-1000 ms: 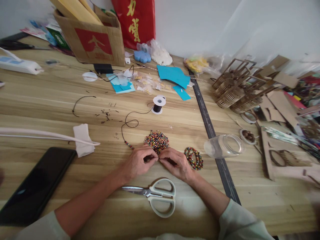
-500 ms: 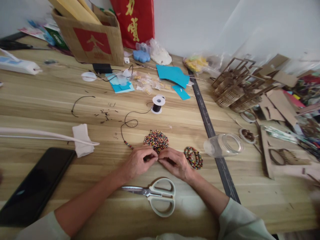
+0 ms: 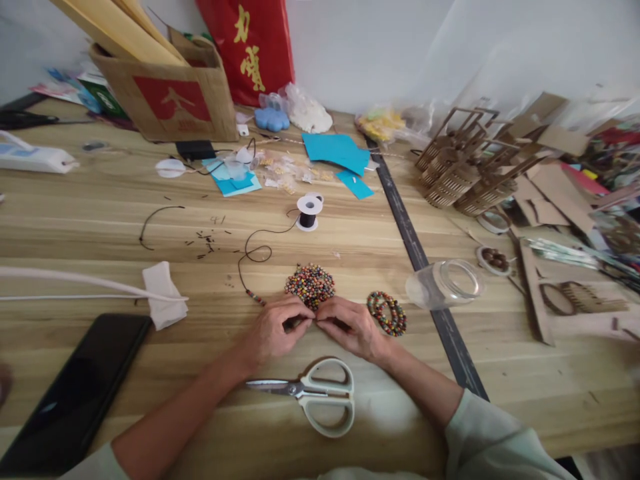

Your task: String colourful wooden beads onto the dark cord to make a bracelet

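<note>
My left hand (image 3: 277, 327) is closed in a pinch on the thin black cord (image 3: 241, 267), which runs in from a white spool (image 3: 308, 220). A short row of colourful beads (image 3: 256, 297) is threaded on the cord beside that hand. Fingertip to fingertip with it, my right hand (image 3: 354, 327) also pinches; whatever lies between its fingers is too small to make out. Just beyond both hands is a heap of loose multicoloured beads (image 3: 310, 283). A coiled bead string (image 3: 399, 321) rests to the right of my right hand. Scissors (image 3: 296, 388) with pale handles lie nearer me.
A clear jar (image 3: 435, 287) lies on its side at right, across a dark strip (image 3: 407, 230). Slatted wooden baskets (image 3: 453, 183) stand behind it. On the left are a black phone (image 3: 75, 393), a white tissue (image 3: 163, 293) and cables. A cardboard box (image 3: 215, 107) stands at the back.
The camera view has shifted and tilted slightly. Both hands keep their pinches close together beside the bead heap; nothing else has visibly moved.
</note>
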Demonstrator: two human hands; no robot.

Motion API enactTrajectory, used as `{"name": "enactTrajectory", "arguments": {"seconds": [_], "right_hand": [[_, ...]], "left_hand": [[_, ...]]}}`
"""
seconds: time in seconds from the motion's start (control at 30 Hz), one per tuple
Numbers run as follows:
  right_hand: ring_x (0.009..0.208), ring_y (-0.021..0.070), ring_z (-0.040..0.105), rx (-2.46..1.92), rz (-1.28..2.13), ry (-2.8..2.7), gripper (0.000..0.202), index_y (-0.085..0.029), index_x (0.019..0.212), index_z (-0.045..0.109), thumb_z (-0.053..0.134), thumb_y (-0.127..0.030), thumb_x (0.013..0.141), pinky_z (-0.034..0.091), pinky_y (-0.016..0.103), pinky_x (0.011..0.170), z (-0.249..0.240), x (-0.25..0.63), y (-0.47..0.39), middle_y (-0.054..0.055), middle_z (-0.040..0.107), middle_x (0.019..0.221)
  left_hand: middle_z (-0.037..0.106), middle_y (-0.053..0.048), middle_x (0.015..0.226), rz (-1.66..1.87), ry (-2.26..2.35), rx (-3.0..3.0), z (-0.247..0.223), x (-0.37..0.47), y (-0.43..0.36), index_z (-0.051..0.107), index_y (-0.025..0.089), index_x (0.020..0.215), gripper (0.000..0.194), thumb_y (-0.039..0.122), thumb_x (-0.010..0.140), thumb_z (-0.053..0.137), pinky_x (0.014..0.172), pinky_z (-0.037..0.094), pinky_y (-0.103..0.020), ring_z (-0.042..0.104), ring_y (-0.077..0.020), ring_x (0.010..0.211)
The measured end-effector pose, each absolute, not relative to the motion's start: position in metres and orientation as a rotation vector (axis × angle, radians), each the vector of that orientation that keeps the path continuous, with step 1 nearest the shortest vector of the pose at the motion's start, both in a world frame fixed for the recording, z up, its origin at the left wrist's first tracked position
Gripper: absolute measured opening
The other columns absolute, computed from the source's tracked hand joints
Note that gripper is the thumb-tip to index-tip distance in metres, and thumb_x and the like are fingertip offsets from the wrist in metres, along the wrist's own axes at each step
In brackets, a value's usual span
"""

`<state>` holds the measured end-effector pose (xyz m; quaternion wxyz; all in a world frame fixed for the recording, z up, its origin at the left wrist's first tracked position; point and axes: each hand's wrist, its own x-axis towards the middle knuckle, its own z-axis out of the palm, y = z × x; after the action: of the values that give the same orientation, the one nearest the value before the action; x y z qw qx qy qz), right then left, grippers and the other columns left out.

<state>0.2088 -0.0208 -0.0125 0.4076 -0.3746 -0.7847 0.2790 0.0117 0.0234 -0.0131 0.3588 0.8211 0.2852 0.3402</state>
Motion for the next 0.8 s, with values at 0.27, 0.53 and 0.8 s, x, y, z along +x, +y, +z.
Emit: {"name": "enactTrajectory", "arguments": {"seconds": [0.27,0.53,0.8], "right_hand": [[0.083,0.0169,0.065,-0.931,0.689,-1.98,0.008,-0.017,0.095,0.06,0.053,-0.02,0.096,0.055,0.028,0.073,-0.0139,0.2095,-0.0199,0.009,0.068,0.087],[0.08,0.017,0.064,-0.961,0.688,-1.974,0.007,-0.016,0.094,0.06,0.055,-0.022,0.095,0.054,0.028,0.07,-0.0188,0.2105,-0.0207,0.009,0.067,0.085],[0.082,0.0169,0.064,-0.932,0.702,-1.981,0.006,-0.016,0.096,0.06,0.055,-0.02,0.095,0.054,0.028,0.072,-0.0182,0.2101,-0.0207,0.009,0.067,0.087]], "left_hand": [[0.072,-0.004,0.074,0.876,0.775,2.045,-0.0142,0.0101,0.0229,0.07,0.015,0.08,0.008,0.011,0.082,0.063,0.068,0.052,-0.026,0.066,-0.0156,0.069],[0.069,-0.002,0.069,0.903,0.788,2.07,-0.0153,0.011,0.022,0.067,0.015,0.073,0.01,0.009,0.081,0.064,0.064,0.049,-0.024,0.064,-0.0143,0.065],[0.068,-0.002,0.07,0.881,0.74,2.095,-0.0129,0.0135,0.0229,0.066,0.015,0.073,0.011,0.007,0.081,0.064,0.066,0.049,-0.024,0.064,-0.0146,0.067]]}}
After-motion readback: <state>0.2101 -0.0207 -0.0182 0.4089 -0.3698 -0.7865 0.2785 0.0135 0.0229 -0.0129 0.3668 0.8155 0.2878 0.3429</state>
